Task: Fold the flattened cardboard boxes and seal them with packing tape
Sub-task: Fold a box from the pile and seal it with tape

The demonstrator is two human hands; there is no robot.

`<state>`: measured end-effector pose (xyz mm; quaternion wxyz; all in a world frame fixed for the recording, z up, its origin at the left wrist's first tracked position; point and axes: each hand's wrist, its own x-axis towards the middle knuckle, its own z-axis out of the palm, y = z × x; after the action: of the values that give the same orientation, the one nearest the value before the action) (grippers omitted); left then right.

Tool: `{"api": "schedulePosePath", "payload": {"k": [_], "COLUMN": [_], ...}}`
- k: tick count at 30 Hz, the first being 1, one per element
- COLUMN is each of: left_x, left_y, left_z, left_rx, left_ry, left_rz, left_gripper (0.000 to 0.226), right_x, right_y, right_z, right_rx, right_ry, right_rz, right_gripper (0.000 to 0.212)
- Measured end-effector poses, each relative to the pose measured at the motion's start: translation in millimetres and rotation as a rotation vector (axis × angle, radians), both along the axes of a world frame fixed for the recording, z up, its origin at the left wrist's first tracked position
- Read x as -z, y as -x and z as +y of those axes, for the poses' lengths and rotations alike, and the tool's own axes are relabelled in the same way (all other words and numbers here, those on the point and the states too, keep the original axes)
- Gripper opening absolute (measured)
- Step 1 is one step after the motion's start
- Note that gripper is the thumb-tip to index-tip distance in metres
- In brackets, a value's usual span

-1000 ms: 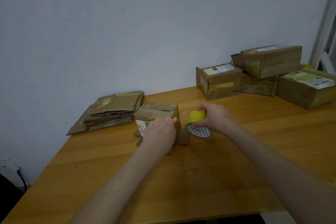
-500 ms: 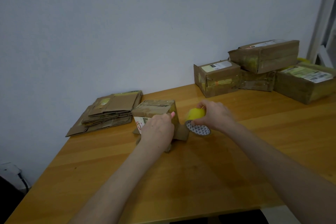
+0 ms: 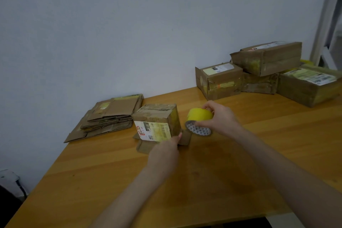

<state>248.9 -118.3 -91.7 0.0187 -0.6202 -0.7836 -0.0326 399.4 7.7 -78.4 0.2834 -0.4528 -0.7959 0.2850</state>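
A small folded cardboard box (image 3: 157,115) with a white and yellow label stands on the wooden table (image 3: 268,153), its bottom flaps splayed out beneath it. My left hand (image 3: 164,153) has its fingers curled against the box's lower front right corner, holding it. My right hand (image 3: 222,118) grips a yellow roll of packing tape (image 3: 199,114) just right of the box, tilted so that its patterned core faces me. I cannot make out a tape strip between the roll and the box.
A stack of flattened cardboard boxes (image 3: 112,114) lies left of the small box near the wall. Several sealed boxes (image 3: 218,81) are piled at the back right, one (image 3: 266,57) on top of others. A white frame (image 3: 325,15) stands at the far right.
My left hand has slid down from the box's front face to its lower corner, uncovering the label. The tape roll has stayed beside the box, lifted slightly.
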Motion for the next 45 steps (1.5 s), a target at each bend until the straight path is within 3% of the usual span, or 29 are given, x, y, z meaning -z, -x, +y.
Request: {"api": "schedulePosePath", "payload": {"k": [3, 5, 8, 12, 18, 20, 24, 29, 33, 35, 38, 42, 45], "left_x": [2.9, -16.8, -49.0, -66.4, -59.2, -60.4, -60.9, -59.6, -58.6, -59.6, -61.8, -65.7, -63.5], "left_y": [-1.8, 1.4, 5.4, -3.2, -11.7, -17.6, -31.6, -45.9, -56.1, -57.8, -61.3, -71.0, -75.0], "left_z": [-7.3, 2.6, 23.8, 43.6, 53.8, 58.8, 69.0, 79.9, 81.6, 83.0, 87.8, 96.4, 103.1], "left_rx": [0.052, 0.053, 0.074, 0.026, -0.039, -0.044, 0.004, 0.065, 0.223, 0.243, 0.218, 0.107, 0.098], "left_ry": [0.029, -0.139, -0.467, -0.322, -0.508, -0.507, -0.521, -0.554, -0.65, -0.684, -0.704, -0.639, -0.596], "left_rz": [0.077, 0.079, -0.206, -0.785, -0.954, -0.956, -0.723, -0.621, -0.331, -0.276, -0.373, -0.681, -0.697], "left_gripper": [0.045, 0.036, 0.036, 0.044, 0.014, 0.008, 0.02, 0.015, 0.015, 0.016, 0.017, 0.032, 0.009], "right_x": [-2.3, -1.5, -1.3, -1.0, -1.6, -1.7, -1.3, -2.4, -4.2, -6.8, -10.3, -11.0, -8.6], "right_y": [-6.3, -9.0, -10.7, -15.1, -31.4, -35.6, -44.4, -55.6, -61.4, -63.8, -68.5, -73.8, -78.7], "right_z": [-2.3, -3.9, -7.5, -13.5, -18.4, -19.3, -18.7, -14.1, -11.4, -12.1, -11.6, -10.0, -9.2], "right_rx": [-0.052, -0.072, -0.089, -0.103, -0.086, -0.073, -0.016, 0.046, 0.078, 0.083, 0.111, 0.14, 0.16], "right_ry": [-0.029, -0.073, -0.143, -0.242, -0.261, -0.262, -0.244, -0.25, -0.217, -0.22, -0.242, -0.251, -0.25], "right_rz": [0.153, 0.221, 0.299, 0.353, 0.338, 0.316, 0.271, 0.223, 0.19, 0.172, 0.162, 0.148, 0.125], "right_gripper": [0.052, 0.051, 0.052, 0.053, 0.054, 0.054, 0.053, 0.049, 0.049, 0.049, 0.051, 0.05, 0.051]}}
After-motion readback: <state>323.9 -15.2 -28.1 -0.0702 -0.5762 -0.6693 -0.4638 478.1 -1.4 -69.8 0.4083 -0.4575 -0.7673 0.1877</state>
